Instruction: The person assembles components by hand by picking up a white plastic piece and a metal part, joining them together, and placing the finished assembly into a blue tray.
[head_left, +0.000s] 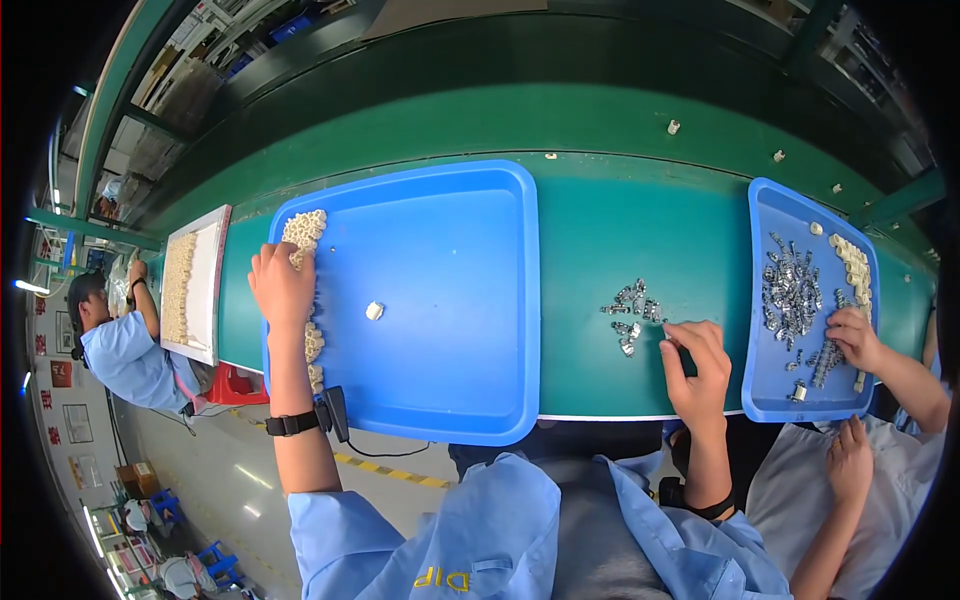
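My left hand (283, 285) is at the left edge of a large blue tray (430, 400), its fingers bunched against a row of small cream-coloured ceramic-looking pieces (304, 228). What those fingers hold is hidden beneath them. A single cream piece (374, 311) lies apart on the tray floor. On the green work surface (600, 240) right of the tray is a loose group of small shiny metal clips (628, 298). Beside them my right hand (698, 370) has thumb and forefinger pinched together, with a tiny metal clip at the tips.
A second blue tray (757, 300) at right holds a heap of metal clips (790, 290) and cream pieces (850, 265); a co-worker's hand (855, 338) reaches into it. Far left, a white tray (208, 290) of cream pieces stands near another person (130, 350). Stray pieces (674, 127) lie on the back ledge.
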